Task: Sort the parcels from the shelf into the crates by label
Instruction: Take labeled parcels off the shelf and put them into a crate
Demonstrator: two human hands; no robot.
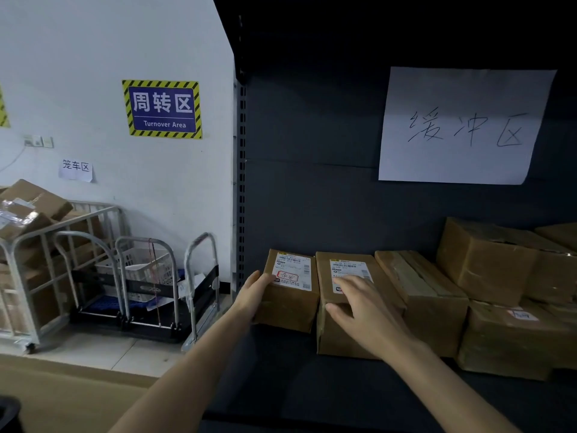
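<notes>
A row of brown cardboard parcels stands on the dark shelf [281,379]. My left hand [254,292] clasps the left side of the leftmost parcel [288,304], thumb on its top next to a white label with a red stamp. My right hand [359,304] lies with spread fingers on top of the second parcel [335,335], partly covering its label, thumb at the front top edge. Both parcels rest on the shelf, touching side by side.
More parcels [487,267] are stacked on the shelf to the right, under a handwritten paper sign [462,126]. To the left on the floor stand folding hand trolleys [199,276], one carrying a white crate [146,267], and a metal cage cart [28,245] with boxes.
</notes>
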